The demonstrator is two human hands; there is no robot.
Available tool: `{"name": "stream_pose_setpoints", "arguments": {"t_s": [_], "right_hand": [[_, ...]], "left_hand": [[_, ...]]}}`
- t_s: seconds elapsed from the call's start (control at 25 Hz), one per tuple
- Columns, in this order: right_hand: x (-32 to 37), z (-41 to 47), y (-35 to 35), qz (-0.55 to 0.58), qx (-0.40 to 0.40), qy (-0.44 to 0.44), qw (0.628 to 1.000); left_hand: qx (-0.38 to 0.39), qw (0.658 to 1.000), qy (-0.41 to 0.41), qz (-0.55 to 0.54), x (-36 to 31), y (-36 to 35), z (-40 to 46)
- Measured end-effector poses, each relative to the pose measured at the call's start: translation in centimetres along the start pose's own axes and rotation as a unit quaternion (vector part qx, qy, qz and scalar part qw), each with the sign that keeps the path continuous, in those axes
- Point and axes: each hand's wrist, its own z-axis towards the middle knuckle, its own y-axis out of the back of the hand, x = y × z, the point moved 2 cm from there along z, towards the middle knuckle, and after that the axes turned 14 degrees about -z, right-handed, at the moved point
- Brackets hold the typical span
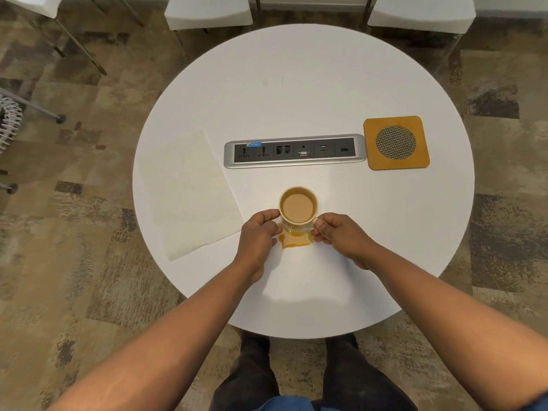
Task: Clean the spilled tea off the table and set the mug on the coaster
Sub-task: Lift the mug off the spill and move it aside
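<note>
Head view, round white table (pixel 296 84), read from left to right. At the far left of the tabletop we note a white paper towel (pixel 189 194), spread flat and lying at a slant, its near corner close to the table edge and its right edge near the left wrist. Next comes the left hand (pixel 258 232): its fingers are curled and it grips the left side of the mug, thumb up near the rim. The mug (pixel 298 206) stands upright near the table's middle, on the side closer to us, and holds milky tea almost to the brim; the outside reads as yellowish with a pale rim. Directly at its base, on our side, we record a puddle of spilled tea (pixel 295 240), amber in colour, roughly square in outline, lying between the two hands and touching the mug's foot. The right hand (pixel 338 232) mirrors the left, fingers curled, holding the mug's right side low down; we cannot tell whether a handle sits under those fingers. Behind the mug, a grey socket strip (pixel 293 151) is set into the tabletop, with power outlets at its left end and data ports toward the right. Just beside the strip's right end lies the coaster (pixel 396 142), square, mustard yellow with a round woven centre, well apart from the mug and bare on top.
</note>
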Motion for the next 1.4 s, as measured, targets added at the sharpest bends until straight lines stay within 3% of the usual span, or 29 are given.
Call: {"name": "stream_pose_setpoints", "arguments": {"t_s": [0.36, 0.8, 1.4], "right_hand": [[-0.2, -3.6, 4.0, 0.06, -0.053, 0.0, 0.997], [-8.9, -9.2, 11.5, 0.109, -0.173, -0.06, 0.977], [-14.2, -9.2, 14.2, 0.177, -0.21, -0.097, 0.956]], "left_hand": [[0.056, 0.996, -0.05, 0.053, -2.1, -4.9, -1.4], [0.174, 0.974, -0.029, 0.139, 0.7, -17.4, -2.5], [0.194, 0.964, -0.001, 0.181, 3.5, -24.7, -1.6]]}}
